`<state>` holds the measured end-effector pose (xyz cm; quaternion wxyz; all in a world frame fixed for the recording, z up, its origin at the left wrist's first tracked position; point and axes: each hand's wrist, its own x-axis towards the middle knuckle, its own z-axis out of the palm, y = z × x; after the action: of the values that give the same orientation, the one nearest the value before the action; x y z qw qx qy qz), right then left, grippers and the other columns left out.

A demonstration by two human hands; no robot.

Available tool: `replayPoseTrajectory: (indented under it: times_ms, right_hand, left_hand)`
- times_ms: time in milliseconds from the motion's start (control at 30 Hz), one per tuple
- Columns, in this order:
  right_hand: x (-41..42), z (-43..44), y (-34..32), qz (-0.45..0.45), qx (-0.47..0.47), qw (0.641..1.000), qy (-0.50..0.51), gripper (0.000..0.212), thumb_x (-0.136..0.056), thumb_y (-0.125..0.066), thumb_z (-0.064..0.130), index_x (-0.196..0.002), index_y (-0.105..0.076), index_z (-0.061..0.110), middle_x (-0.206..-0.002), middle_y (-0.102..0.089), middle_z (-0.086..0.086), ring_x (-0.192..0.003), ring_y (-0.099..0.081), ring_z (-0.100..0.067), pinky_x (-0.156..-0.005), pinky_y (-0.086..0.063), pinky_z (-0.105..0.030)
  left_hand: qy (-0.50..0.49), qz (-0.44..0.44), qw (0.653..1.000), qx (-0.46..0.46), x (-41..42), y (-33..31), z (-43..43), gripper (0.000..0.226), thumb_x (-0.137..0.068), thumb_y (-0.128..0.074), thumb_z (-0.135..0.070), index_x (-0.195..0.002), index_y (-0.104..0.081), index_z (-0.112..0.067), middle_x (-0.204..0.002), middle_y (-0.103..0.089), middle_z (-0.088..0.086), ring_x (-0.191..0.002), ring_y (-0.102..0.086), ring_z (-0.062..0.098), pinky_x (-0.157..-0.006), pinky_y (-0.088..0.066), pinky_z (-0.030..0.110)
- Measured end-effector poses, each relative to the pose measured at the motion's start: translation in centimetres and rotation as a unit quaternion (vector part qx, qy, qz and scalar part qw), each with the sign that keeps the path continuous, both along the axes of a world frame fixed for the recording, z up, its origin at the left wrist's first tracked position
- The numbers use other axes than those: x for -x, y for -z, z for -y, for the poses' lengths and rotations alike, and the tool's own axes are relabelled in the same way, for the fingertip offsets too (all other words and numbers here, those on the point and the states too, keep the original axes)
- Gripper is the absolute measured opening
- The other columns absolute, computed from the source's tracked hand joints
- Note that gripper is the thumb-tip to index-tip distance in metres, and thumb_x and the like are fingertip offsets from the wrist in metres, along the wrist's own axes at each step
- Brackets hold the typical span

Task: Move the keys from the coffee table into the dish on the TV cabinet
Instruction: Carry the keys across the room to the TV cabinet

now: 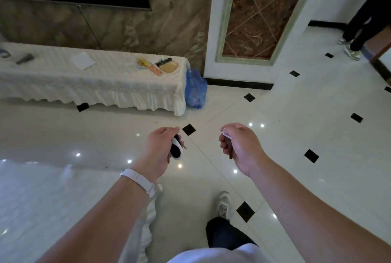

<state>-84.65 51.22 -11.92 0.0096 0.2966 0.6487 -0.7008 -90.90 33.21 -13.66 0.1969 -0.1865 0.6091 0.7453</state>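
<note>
Nearest the camera, a white trainer (223, 204) steps forward on the glossy tiled floor (296, 127). Above it both arms reach out. The left hand (161, 148), with a white wristband (138, 181) behind it, is curled shut around a black-and-white key fob (176, 150); a bit of metal pokes out beside it. The right hand (239, 146) is likewise closed, pinching a dark brown key tag (229, 148) with something white at the fingertips. So the keys are in the hands, in mid-air, off the coffee table.

They look light, hard and rigid, and loose parts are likely to dangle and rattle; holding them by the fob bodies, as now, seems the surest grip.

Further on stands the TV cabinet (88, 85) under a frilled white cloth, with a blue plastic bag (195, 89) at its end. Near its right end sits the amber glass dish (169, 65), with a black comb-like item and coloured packets just beside it. The dish looks breakable, so the keys are best lowered in, not dropped.
</note>
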Motion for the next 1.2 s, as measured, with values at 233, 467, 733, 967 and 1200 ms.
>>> replayPoseTrajectory:
  times_ms: [233, 467, 733, 967, 1200]
  right_hand:
    - [10.8, -4.3, 1.3, 0.012, 0.037, 0.999, -0.031, 0.013, -0.076, -0.052, 0.016, -0.083, -0.061, 0.008, -0.066, -0.059, -0.008, -0.063, -0.049, -0.023, -0.059, -0.034, -0.038]
    - [21.5, -13.1, 0.6, 0.03, 0.035, 0.998, -0.053, 0.02, -0.079, -0.052, 0.017, -0.09, -0.062, 0.003, -0.073, -0.06, -0.011, -0.067, -0.051, -0.024, -0.06, -0.038, -0.037]
    - [31.1, -17.0, -1.0, 0.025, 0.033, 0.996, -0.074, 0.022, -0.08, -0.052, 0.016, -0.093, -0.063, 0.001, -0.073, -0.06, -0.011, -0.067, -0.052, -0.023, -0.064, -0.042, -0.038]
    - [38.1, -17.6, -1.1, 0.035, 0.032, 0.996, -0.079, 0.022, -0.083, -0.051, 0.014, -0.096, -0.064, 0.002, -0.072, -0.06, -0.009, -0.065, -0.051, -0.02, -0.061, -0.041, -0.035]
    - [47.0, -16.8, 0.3, 0.047, 0.016, 0.996, -0.07, 0.018, -0.081, -0.051, 0.013, -0.089, -0.065, 0.005, -0.071, -0.06, -0.009, -0.06, -0.052, -0.018, -0.055, -0.041, -0.032]
  left_hand:
    - [-0.038, 0.001, 0.999, 0.025, 9.2, 0.6, -3.2, 0.009, -0.088, -0.061, -0.008, -0.082, -0.057, -0.003, -0.068, -0.056, 0.01, -0.054, -0.058, 0.019, -0.05, -0.05, 0.029]
    - [-0.084, -0.003, 0.996, 0.043, 20.5, -1.5, -9.8, 0.012, -0.089, -0.058, -0.006, -0.078, -0.054, -0.003, -0.066, -0.054, 0.01, -0.05, -0.056, 0.017, -0.046, -0.05, 0.024]
    - [-0.072, -0.009, 0.995, 0.072, 28.6, -1.9, -13.4, 0.015, -0.087, -0.062, -0.018, -0.084, -0.059, -0.004, -0.074, -0.059, 0.012, -0.06, -0.058, 0.019, -0.057, -0.048, 0.031]
    - [-0.092, -0.014, 0.995, 0.039, 34.9, -1.3, -14.7, 0.014, -0.087, -0.062, -0.015, -0.091, -0.059, -0.002, -0.07, -0.06, 0.009, -0.054, -0.059, 0.015, -0.05, -0.049, 0.025]
    - [-0.092, 0.014, 0.996, 0.014, 44.0, 1.2, -14.6, 0.011, -0.087, -0.063, -0.015, -0.087, -0.061, -0.005, -0.07, -0.059, 0.009, -0.061, -0.059, 0.018, -0.057, -0.05, 0.03]
